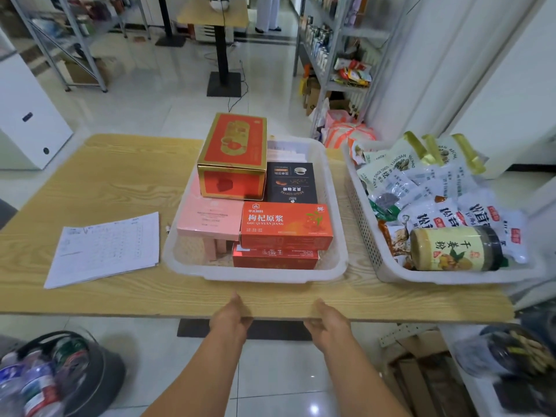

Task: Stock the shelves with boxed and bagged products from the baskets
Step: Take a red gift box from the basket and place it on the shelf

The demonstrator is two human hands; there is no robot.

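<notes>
The counter (120, 176) is carrying two white baskets side by side. The box basket (258, 276) is sitting mid-counter, holding stacked boxes (285, 225). The bag basket (364, 236) is sitting just right of it, holding bags (421, 182) and a jar (451, 249). The left hand (231, 317) and right hand (326, 319) are gripping the counter's near edge, thumbs lying on top.

Both bare forearms reach forward from the bottom of the view, the left slanting up from lower left and the right from lower right, so they draw closer toward the wrists. The left hand (232, 315) and right hand (327, 319) sit level with each other, with a gap between them. Each grips the near edge of the table (120, 182), thumb lying on top and fingers curled under the edge.
</notes>
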